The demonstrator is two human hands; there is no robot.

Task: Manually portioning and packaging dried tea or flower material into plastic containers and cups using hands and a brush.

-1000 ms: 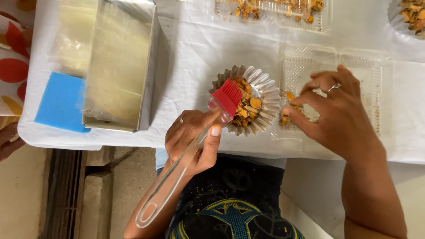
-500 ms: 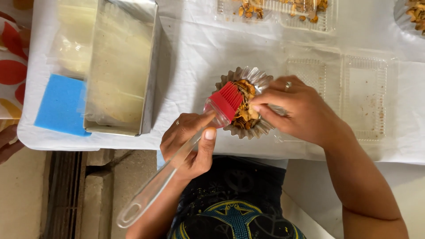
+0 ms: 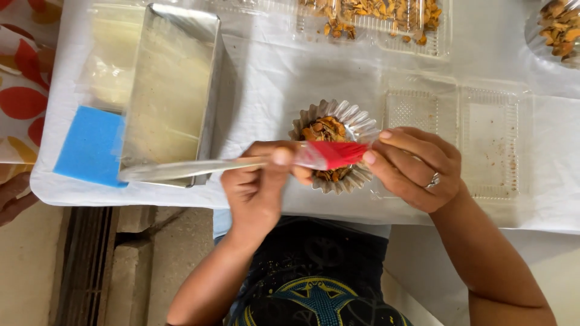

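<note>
While the left hand [image 3: 257, 187] grips the clear-handled, red-bristled pastry brush [image 3: 241, 163] closed-fisted, the fluted foil cup of brown pieces [image 3: 333, 145] lies just beyond its knuckles, the right hand's [image 3: 414, 169] curled fingertips touching the bristles.

A table [image 3: 266, 72] covered with a white cloth fills the upper part of the view, lit evenly by soft daylight. At the left edge lies a fabric with red and orange leaf shapes [image 3: 21, 78]. Below the table edge the floor is pale bare concrete [image 3: 36, 271], crossed by a dark slotted drain grate [image 3: 84, 271] beside a raised concrete slab [image 3: 145, 265]
</note>
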